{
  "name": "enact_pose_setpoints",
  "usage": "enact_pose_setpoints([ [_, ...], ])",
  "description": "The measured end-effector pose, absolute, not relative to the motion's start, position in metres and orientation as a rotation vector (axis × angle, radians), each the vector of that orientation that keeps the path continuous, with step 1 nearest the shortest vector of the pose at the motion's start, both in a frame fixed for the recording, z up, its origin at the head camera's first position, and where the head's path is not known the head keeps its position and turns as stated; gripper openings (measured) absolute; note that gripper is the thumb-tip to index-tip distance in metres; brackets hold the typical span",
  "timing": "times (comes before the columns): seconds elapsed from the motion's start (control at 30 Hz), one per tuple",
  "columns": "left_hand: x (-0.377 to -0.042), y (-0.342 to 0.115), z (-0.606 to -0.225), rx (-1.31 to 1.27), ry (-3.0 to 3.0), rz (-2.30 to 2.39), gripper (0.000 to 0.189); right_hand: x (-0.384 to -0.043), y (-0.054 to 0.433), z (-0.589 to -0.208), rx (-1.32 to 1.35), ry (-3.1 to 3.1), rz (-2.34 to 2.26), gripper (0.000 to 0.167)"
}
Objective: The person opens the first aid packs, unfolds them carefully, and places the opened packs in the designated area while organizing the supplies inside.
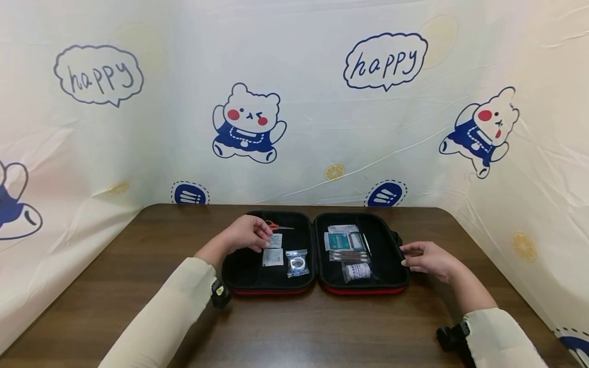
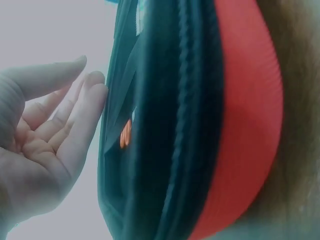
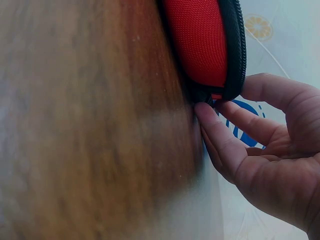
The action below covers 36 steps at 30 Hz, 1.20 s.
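Note:
A black-lined zippered case (image 1: 244, 276) with a red outer shell lies spread open on the table. Over its left half is my left hand (image 1: 248, 234), fingers loosely bent and nothing between them in the left wrist view. Just beside its fingertips are two small white packets (image 1: 273, 257), orange-handled scissors (image 1: 272, 224) and a wrapped roll (image 1: 297, 263). My right hand (image 1: 430, 259) holds the right half's outer edge, thumb and fingers on either side of the red shell (image 3: 197, 42) in the right wrist view.
Inside the case's right half are a teal-and-white packet (image 1: 339, 241), a bag of cotton swabs (image 1: 348, 256), a wrapped white roll (image 1: 358, 271) and a thin white stick (image 1: 366, 244). The brown wooden table (image 1: 313, 327) ends at a printed curtain (image 1: 313, 128).

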<state>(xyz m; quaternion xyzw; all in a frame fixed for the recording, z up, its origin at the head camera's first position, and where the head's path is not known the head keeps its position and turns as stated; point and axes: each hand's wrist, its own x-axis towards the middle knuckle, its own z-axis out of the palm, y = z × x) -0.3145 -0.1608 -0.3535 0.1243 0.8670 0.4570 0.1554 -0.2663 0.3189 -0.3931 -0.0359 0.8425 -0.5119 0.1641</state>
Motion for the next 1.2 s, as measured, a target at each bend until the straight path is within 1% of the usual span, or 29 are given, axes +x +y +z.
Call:
enact_pose_setpoints([
  [0.53, -0.3, -0.122, -0.355, 0.689, 2.489, 1.17, 0.028, -0.268, 0.319, -0.391, -0.096, 2.375, -1.466, 0.055],
  [0.7, -0.299, -0.11, -0.359, 0.755, 2.57, 1.003, 0.037, -0.268, 0.319, -0.391, -0.103, 2.374, -1.466, 0.055],
  [0.8, -0.298, -0.106, -0.363, 0.765, 2.6, 0.921, 0.046, -0.268, 0.319, -0.391, -0.097, 2.378, -1.462, 0.056],
  [1.0, -0.3, -0.104, -0.371, 0.685, 2.578, 0.881, 0.062, -0.267, 0.319, -0.392, -0.099, 2.382, -1.457, 0.056],
  [1.1, -0.299, -0.103, -0.373, 0.658, 2.574, 0.878, 0.065, -0.268, 0.319, -0.392, -0.102, 2.379, -1.462, 0.055],
  [1.2, -0.298, -0.103, -0.374, 0.645, 2.575, 0.879, 0.063, -0.268, 0.319, -0.392, -0.104, 2.376, -1.463, 0.055],
])
